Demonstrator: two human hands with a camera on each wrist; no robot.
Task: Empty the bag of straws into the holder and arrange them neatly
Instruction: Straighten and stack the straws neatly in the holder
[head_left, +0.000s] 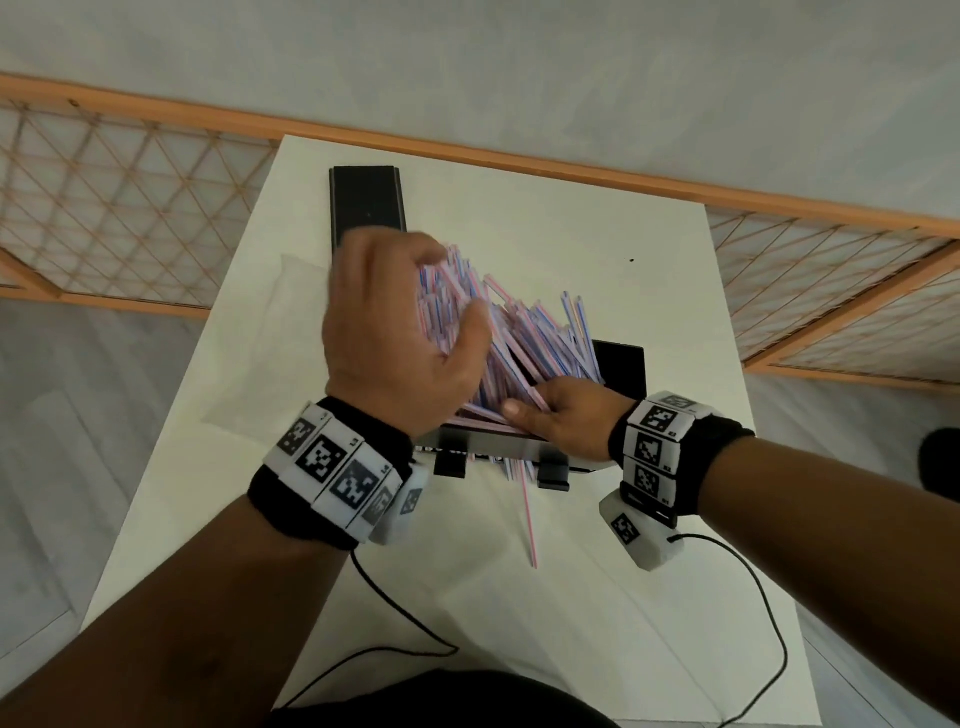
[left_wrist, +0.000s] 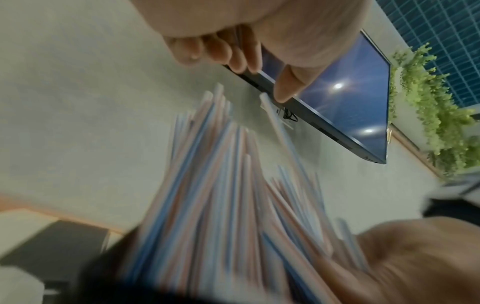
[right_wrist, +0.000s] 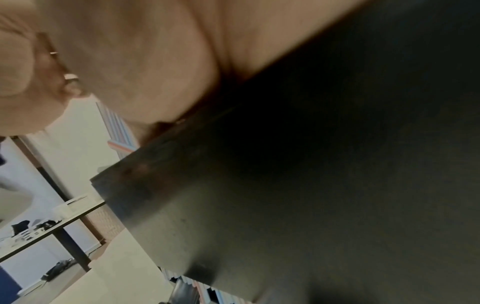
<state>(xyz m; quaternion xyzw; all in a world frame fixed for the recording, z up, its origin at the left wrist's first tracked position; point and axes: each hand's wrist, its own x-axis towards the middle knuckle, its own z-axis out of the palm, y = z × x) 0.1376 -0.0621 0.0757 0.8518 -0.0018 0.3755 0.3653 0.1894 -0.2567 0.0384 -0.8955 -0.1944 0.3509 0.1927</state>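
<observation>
Tidying unfinished: left hand (head_left: 395, 332) curled over splayed straws (head_left: 524, 338); right hand (head_left: 566, 415) gripped holder (head_left: 623, 364) edge; one stray straw (head_left: 529, 519) on counter (head_left: 519, 597).

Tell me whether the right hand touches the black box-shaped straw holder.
Touching: the head view shows the right hand lying on the black box-shaped straw holder rim.

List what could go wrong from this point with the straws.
1. The straws fan out tilted above the black holder; more may spill onto the table, as one loose straw already has.
2. The left hand presses the bundle sideways, which might bend straws or tip the holder despite the right hand steadying it.
</observation>
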